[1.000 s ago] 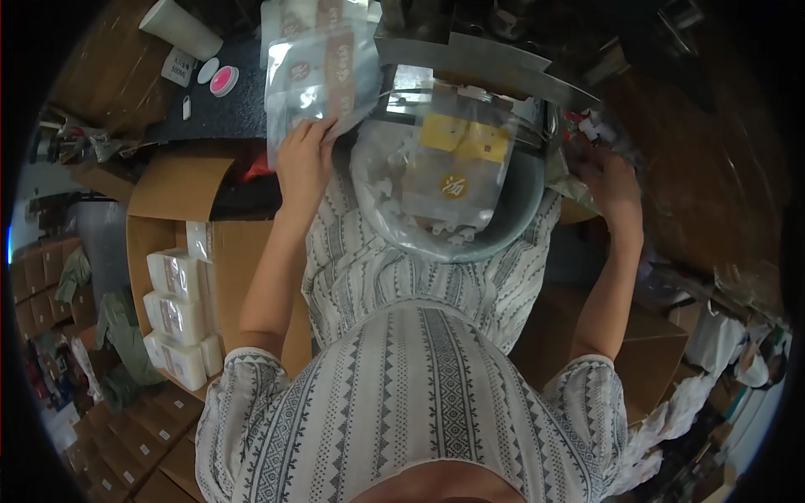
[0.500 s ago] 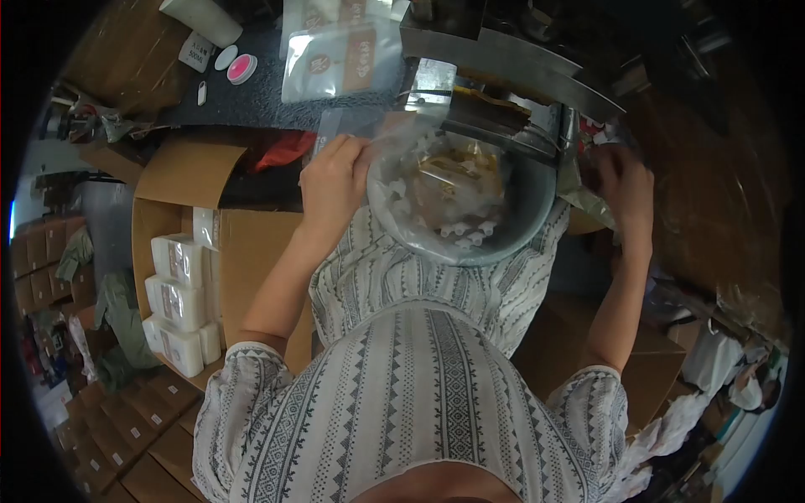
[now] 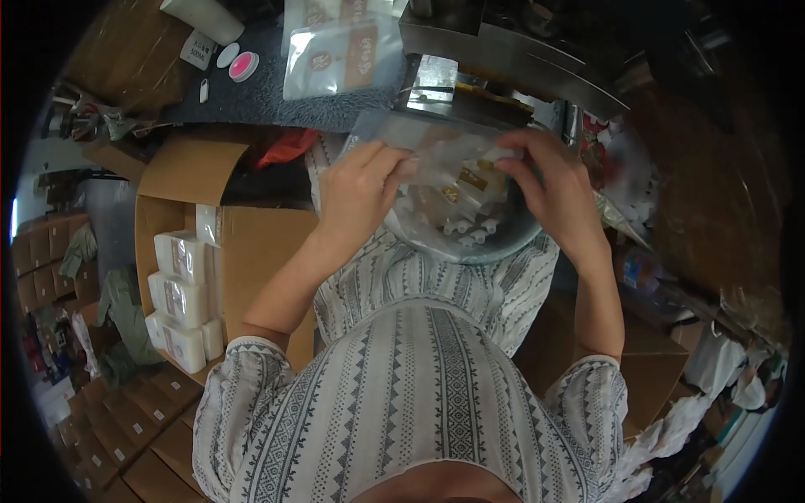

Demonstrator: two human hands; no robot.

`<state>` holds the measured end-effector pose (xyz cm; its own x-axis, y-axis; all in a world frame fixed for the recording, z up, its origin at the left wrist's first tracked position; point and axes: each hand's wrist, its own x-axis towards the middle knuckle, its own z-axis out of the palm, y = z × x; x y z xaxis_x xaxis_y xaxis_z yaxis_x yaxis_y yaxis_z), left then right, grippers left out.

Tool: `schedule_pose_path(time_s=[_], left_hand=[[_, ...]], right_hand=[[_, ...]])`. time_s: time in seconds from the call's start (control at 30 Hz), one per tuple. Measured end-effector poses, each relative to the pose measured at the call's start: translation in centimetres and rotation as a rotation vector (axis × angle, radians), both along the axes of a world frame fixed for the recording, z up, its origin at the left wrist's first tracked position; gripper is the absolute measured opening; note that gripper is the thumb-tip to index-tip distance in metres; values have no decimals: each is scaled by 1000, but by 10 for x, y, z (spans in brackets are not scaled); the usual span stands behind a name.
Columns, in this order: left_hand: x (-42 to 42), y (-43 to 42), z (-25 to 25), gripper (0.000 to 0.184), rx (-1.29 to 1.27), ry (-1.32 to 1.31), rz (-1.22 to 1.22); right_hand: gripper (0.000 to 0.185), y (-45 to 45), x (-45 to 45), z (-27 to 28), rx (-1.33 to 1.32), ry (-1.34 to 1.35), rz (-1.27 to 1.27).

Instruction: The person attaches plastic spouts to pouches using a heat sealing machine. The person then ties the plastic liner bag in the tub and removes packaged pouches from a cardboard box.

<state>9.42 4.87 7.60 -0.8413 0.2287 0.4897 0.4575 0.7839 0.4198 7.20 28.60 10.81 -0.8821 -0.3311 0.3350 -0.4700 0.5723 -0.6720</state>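
Note:
My left hand (image 3: 362,189) pinches the left edge of a clear plastic bag (image 3: 449,142), held above the bowl. At the bag's right end is my right hand (image 3: 549,189), thumb and forefinger closed around something small and pale that I cannot make out. Beneath them a round grey-blue bowl (image 3: 503,251) rests on my lap. Small white plastic pieces (image 3: 470,228) lie in it, along with clear packets bearing gold labels (image 3: 474,182). The bag and my fingers partly cover the bowl.
An open cardboard box (image 3: 264,268) on the left holds stacked white packs (image 3: 180,281). Printed pouches (image 3: 344,59) lie on a dark towel beside a pink-filled round tin (image 3: 243,67). A metal machine (image 3: 503,63) stands ahead; red and white packets (image 3: 620,159) lie at right.
My right hand has come left from the packets at the right to the bag over the bowl. My left hand has shifted slightly right and down, still pinching the bag.

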Motion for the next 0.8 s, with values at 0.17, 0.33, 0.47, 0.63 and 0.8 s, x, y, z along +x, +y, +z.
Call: schedule_pose_path(time_s=[0.17,0.33,0.47,0.63,0.8], left_hand=[[-1,10,-15,8,66,-241,-197],[-5,24,-18,10,82,-307,-186],[-5,24,-15,11,102,-285,-132],[-7,26,-24,14,116,-292,-263],[-25,41,-28,25,671,-990,-188]], right_hand=[[20,-2,-1,-3,-177,-312,62],[20,14,1,3,-136,-224,-67],[17,22,6,3,81,-103,-92],[20,10,3,-10,-78,-275,-21],[21,21,-5,-13,-165,-150,-182]])
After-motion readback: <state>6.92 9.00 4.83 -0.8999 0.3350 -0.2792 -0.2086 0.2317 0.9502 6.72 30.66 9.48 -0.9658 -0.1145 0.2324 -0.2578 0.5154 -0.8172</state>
